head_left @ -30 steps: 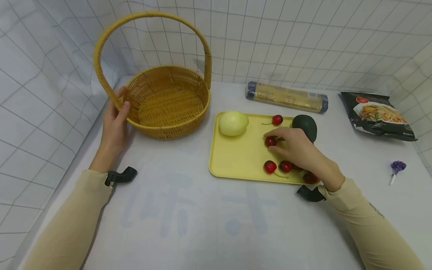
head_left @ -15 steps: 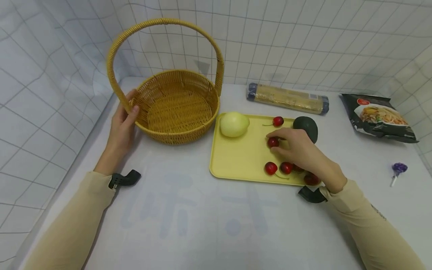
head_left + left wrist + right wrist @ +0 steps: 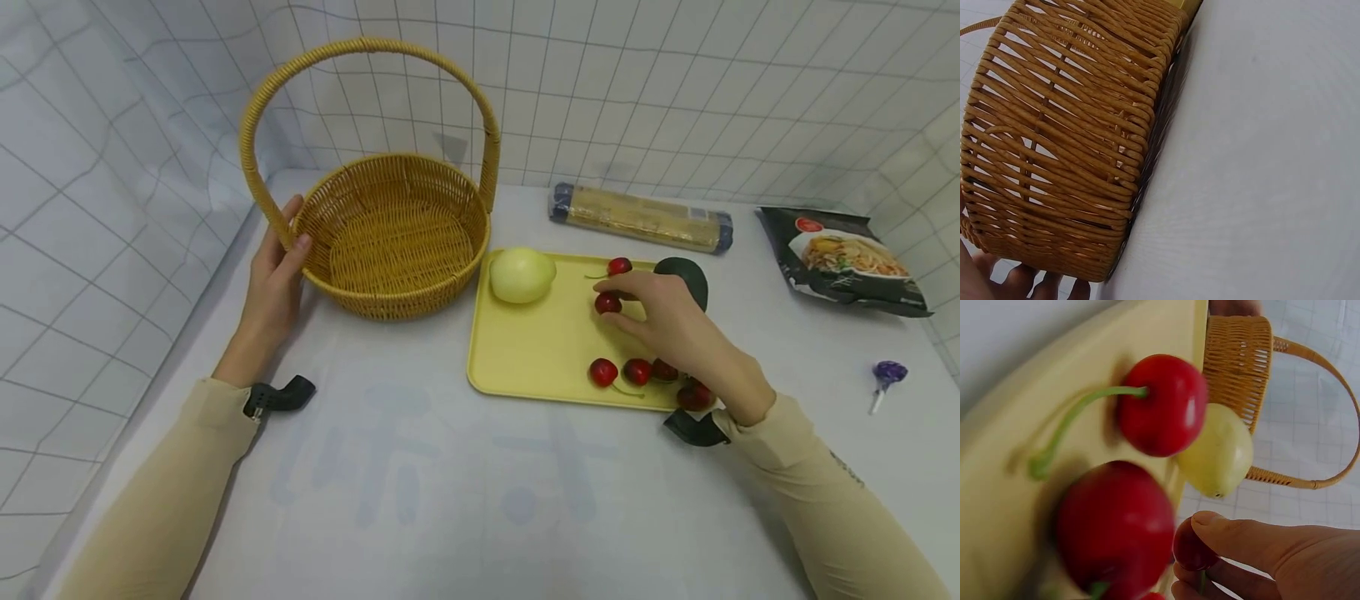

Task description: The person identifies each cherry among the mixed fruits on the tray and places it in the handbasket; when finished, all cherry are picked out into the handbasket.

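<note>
My left hand (image 3: 276, 283) grips the left rim of the yellow-brown wicker basket (image 3: 390, 287) beside its handle's base, thumb over the rim. In the left wrist view, its fingertips curl at the side of the wicker wall (image 3: 1060, 137). Over the yellow tray (image 3: 525, 350), my right hand (image 3: 671, 321) pinches a dark red cherry (image 3: 607, 302) between thumb and fingers. The right wrist view shows this cherry (image 3: 1192, 545) with part of its green stem. Another cherry (image 3: 618, 266) lies behind it on the tray, and several more, including one cherry (image 3: 603, 372), lie along the front edge.
On the tray sit a pale yellow-green fruit (image 3: 522, 275) and a dark green rounded thing (image 3: 684, 279), partly behind my right hand. Behind it lies a gold packet with blue ends (image 3: 641, 218). To the right are a black noodle packet (image 3: 843, 260) and a purple lollipop (image 3: 888, 372).
My left hand and the basket have shifted right, close to the tray, then stayed nearly still. My right hand has moved slightly up in the head view with the cherry.
</note>
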A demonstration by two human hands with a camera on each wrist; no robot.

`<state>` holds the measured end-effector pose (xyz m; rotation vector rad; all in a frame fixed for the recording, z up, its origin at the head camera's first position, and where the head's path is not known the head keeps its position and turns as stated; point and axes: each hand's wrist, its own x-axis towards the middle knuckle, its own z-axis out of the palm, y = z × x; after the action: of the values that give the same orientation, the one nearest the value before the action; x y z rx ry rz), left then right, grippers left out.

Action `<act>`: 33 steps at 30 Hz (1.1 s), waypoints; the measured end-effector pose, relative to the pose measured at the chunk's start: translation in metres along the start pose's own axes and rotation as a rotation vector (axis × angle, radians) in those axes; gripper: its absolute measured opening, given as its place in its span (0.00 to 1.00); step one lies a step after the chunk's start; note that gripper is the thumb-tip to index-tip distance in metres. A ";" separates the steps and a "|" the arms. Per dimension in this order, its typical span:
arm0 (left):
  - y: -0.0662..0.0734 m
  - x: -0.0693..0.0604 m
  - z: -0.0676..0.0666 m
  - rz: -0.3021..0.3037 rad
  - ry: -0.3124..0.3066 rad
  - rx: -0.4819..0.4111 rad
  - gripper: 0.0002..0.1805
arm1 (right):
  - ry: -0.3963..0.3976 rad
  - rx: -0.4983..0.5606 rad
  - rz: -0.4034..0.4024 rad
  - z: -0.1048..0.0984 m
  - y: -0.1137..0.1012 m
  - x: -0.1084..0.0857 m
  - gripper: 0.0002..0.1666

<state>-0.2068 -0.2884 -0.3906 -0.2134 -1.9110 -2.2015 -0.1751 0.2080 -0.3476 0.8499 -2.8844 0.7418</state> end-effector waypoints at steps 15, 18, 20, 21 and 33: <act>-0.003 -0.001 -0.001 0.019 0.000 -0.007 0.34 | 0.093 0.056 -0.112 -0.011 -0.050 0.047 0.21; -0.004 -0.001 -0.001 0.020 -0.004 -0.009 0.34 | 0.098 0.096 -0.122 -0.009 -0.061 0.059 0.20; -0.006 -0.001 -0.001 0.018 -0.006 -0.006 0.34 | 0.094 0.126 -0.126 -0.007 -0.068 0.067 0.20; -0.006 -0.001 -0.001 0.016 -0.005 0.000 0.34 | 0.092 0.136 -0.126 -0.005 -0.072 0.071 0.20; -0.004 0.000 0.002 0.017 0.007 -0.014 0.35 | 0.164 0.191 -0.209 0.042 -0.107 0.097 0.20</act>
<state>-0.2076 -0.2862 -0.3939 -0.2237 -1.8837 -2.2027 -0.1973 0.0614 -0.3218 1.0374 -2.5633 1.0216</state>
